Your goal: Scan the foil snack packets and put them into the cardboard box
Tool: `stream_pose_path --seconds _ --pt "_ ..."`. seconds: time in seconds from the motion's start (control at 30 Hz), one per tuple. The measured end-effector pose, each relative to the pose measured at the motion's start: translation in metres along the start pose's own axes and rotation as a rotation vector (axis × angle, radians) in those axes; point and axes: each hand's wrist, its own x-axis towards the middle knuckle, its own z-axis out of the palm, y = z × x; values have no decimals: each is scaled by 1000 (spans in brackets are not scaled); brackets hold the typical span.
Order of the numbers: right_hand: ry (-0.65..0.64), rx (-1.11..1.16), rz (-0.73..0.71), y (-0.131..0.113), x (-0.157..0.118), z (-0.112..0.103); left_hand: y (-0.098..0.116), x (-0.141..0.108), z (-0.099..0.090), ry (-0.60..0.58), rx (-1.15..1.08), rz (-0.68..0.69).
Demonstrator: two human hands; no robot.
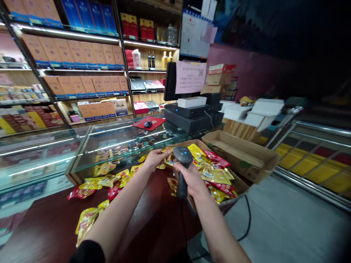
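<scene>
On the far left, a shiny yellow bag point(89, 219) lies on the dark red table point(35, 226), well to the left of the left hand and nearer the person. A red and yellow bag point(82, 192) lies a bit farther off, also left of that hand, and more bags make a messy row up toward it. The glass case point(109, 146) is past that row. The left hand point(155, 159) is closed, with its fingers pinching a gold bag point(169, 157). Right beside that bag is the black scanner point(183, 155), with a blue light on top. The right hand point(193, 179) is wrapped around its handle. It looks like the step now is to bring the scanner and the gold bag close together. I think the next move calls for holding the bag still and flat, with its code facing the scanner; I cannot see the code from here. Just right of the right hand is an open brown box point(241, 185) with lots of red, yellow and gold bags in it. Behind it, farther from the right hand, is another brown box point(246, 160).
</scene>
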Motion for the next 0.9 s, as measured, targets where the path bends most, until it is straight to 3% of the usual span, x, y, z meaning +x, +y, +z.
stream_pose_path --seconds 0.1,0.17,0.23,0.3,0.43,0.67,0.8,0.9 --pt "118 15 -41 -23 18 -35 15 26 48 -105 -26 46" --pt "191 15 -58 -35 26 -55 21 37 71 -100 12 78" --pt "244 14 -71 -41 28 -69 24 41 82 -62 80 95" --pt "269 10 -84 -41 26 -73 23 39 77 -64 135 109" --pt "186 9 -70 -31 14 -54 15 21 27 -79 204 117" --pt "-86 39 -3 -2 -1 20 -2 -24 -91 162 220 24" --pt "-216 68 144 25 -6 63 -20 -45 -140 232 269 27" --pt "-294 57 285 49 -5 90 -39 -55 -168 280 518 67"
